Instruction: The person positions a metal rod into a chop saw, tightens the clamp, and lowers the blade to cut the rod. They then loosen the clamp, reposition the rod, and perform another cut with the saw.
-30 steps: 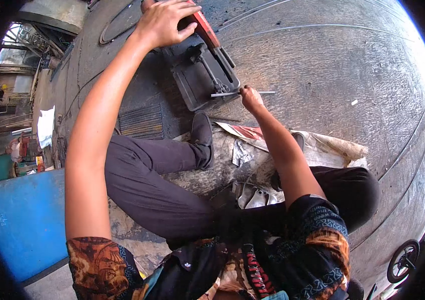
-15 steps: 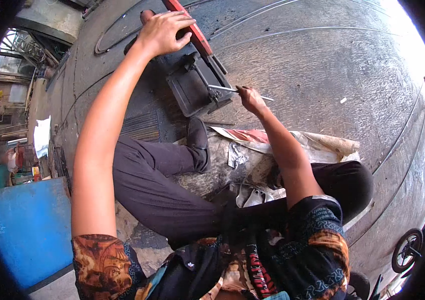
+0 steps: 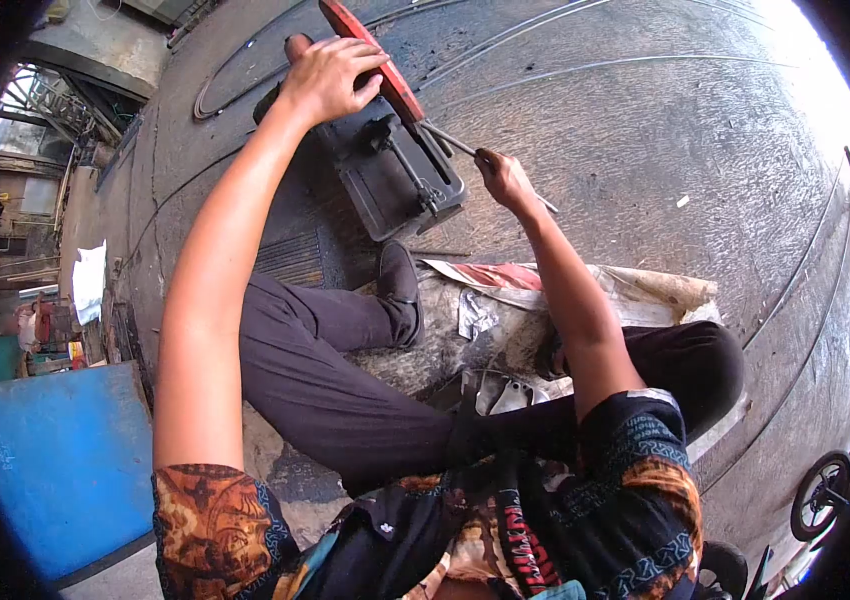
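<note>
A black cut-off machine [image 3: 385, 180] with a red guard [image 3: 400, 90] stands on the floor in front of me. My left hand [image 3: 330, 75] rests over the top of the machine beside the guard, its thumb and fingers apart; what lies under the palm is hidden. My right hand [image 3: 507, 180] is closed around a thin metal rod [image 3: 460, 143]. One end of the rod is at the lower end of the guard, and the other sticks out past my hand.
My shoe [image 3: 398, 280] is close to the machine's base. Cloth [image 3: 645, 285] and metal parts [image 3: 505, 392] lie near my legs. A blue panel [image 3: 65, 450] is at the left, a wheel [image 3: 822, 495] at the lower right. Long rods [image 3: 585, 68] lie beyond.
The rod in my right hand has moved up and away from the machine's clamp, its far end now at the guard. My left hand has stayed on the machine.
</note>
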Available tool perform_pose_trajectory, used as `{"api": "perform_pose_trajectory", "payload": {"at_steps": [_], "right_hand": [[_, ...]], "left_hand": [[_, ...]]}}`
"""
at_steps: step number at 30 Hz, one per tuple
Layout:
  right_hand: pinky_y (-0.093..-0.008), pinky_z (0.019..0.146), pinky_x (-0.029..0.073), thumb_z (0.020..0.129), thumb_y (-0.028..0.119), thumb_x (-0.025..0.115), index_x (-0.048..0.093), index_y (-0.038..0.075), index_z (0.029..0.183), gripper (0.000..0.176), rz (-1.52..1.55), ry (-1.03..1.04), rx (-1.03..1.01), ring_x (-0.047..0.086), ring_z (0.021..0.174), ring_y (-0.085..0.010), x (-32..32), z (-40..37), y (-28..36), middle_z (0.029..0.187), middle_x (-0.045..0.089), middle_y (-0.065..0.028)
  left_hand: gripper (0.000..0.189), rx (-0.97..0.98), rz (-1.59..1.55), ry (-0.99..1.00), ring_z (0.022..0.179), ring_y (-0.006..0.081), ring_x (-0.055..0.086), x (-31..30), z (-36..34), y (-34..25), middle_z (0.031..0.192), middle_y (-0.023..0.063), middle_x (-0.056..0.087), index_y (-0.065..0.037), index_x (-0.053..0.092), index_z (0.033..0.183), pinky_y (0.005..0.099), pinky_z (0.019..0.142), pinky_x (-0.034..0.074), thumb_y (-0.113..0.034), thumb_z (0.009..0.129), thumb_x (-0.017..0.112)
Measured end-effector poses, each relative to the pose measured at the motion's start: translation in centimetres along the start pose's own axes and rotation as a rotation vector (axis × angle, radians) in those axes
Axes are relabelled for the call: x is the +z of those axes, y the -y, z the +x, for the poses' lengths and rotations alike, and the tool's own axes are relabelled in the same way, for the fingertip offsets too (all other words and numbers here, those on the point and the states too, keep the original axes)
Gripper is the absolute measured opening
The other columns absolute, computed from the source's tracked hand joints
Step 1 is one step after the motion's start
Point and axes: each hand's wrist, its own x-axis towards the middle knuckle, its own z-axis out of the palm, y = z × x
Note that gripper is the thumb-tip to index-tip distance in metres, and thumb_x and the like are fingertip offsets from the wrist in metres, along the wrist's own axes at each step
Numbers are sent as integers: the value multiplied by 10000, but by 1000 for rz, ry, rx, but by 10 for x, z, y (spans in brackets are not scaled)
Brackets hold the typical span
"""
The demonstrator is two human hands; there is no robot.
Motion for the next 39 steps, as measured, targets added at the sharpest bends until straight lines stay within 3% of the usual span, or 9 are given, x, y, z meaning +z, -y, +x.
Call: {"api": "perform_pose_trajectory", "payload": {"at_steps": [21,23,24,26,27,28,31,36,39], "right_hand": [[-509,711,495,932,165,534,638,9,933,187,-141,-31,-130,626,818,-452,4,29,7,834,641,-272],[-497,714,503,920,172,557,648,17,957,184,-100,-33,2,634,825,-447,0,28,14,832,651,-265],[-497,714,503,920,172,557,648,17,957,184,-98,-34,2,634,825,-447,-4,27,19,832,651,-265],[-485,717,510,907,178,582,660,33,997,188,-69,1,30,644,830,-436,-11,25,26,841,660,-256],[-485,717,510,907,178,582,660,33,997,188,-67,0,34,644,830,-436,-10,26,21,841,660,-256],[-481,720,513,904,179,588,665,42,1016,192,-49,22,21,648,829,-431,-10,27,17,840,663,-251],[-475,728,516,900,180,598,671,54,1040,202,-38,69,17,655,835,-423,-10,25,17,846,666,-248],[-463,744,522,899,182,599,680,57,1049,212,-14,57,32,660,853,-419,-1,27,11,897,674,-242],[-464,769,522,900,185,596,683,52,1040,212,-21,65,43,658,888,-416,-3,27,14,925,677,-237]], "left_hand": [[335,-71,-45,-19,1180,276,577,-7,3,-4,1213,81,656,-105,706,1102,421,1038,424,-319,863,610],[357,-236,-204,-378,1182,279,575,3,5,1,1161,137,668,-75,699,1088,440,1082,373,-318,840,617],[357,-235,-203,-377,1182,279,575,17,2,5,1161,137,668,-75,699,1088,440,1082,373,-318,840,617],[595,-951,-241,-608,1195,345,558,40,-2,8,1126,245,641,55,509,1286,425,1044,399,-342,861,637],[690,-1476,-810,-399,1158,342,569,-13,13,-26,1114,245,616,68,426,1322,490,967,451,-383,851,651],[593,-1603,-1279,-342,1003,282,621,9,7,-7,1050,152,606,8,499,1201,511,825,523,-439,842,654],[418,-1493,-1724,-214,751,228,609,46,-7,39,825,52,555,-87,529,1022,468,691,572,-419,827,692],[408,-1359,-1905,-162,738,239,598,46,-15,48,812,52,542,-89,526,1066,474,702,582,-376,828,693],[431,-1377,-1882,-168,849,286,645,44,-14,51,909,96,601,-63,517,1114,493,749,588,-329,824,692]]}}
